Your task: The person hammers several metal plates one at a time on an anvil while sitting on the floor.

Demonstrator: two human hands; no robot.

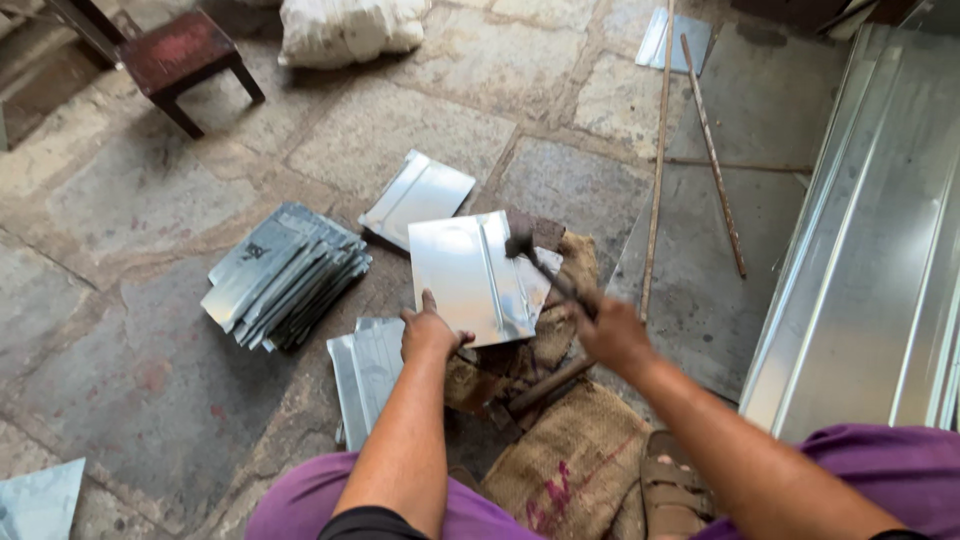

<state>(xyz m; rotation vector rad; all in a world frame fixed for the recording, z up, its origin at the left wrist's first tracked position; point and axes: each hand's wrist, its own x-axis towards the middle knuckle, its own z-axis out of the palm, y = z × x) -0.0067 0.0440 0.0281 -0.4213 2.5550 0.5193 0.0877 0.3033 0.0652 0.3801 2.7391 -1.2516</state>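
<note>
A shiny square metal sheet (465,275) with a raised fold down its middle lies on burlap sacking (575,470) in front of me. My left hand (428,330) grips the sheet's near left edge. My right hand (610,330) is closed around the handle of a hammer (535,262), whose dark head sits over the sheet's fold near its far end. A wooden piece (545,388) lies under the sheet between my hands.
A fanned stack of folded metal sheets (285,275) lies to the left, a single sheet (418,198) behind, more (365,375) by my left wrist. Long rods (712,150) and large metal sheeting (880,250) sit at right. A small red stool (185,55) and a white sack (345,28) stand far back.
</note>
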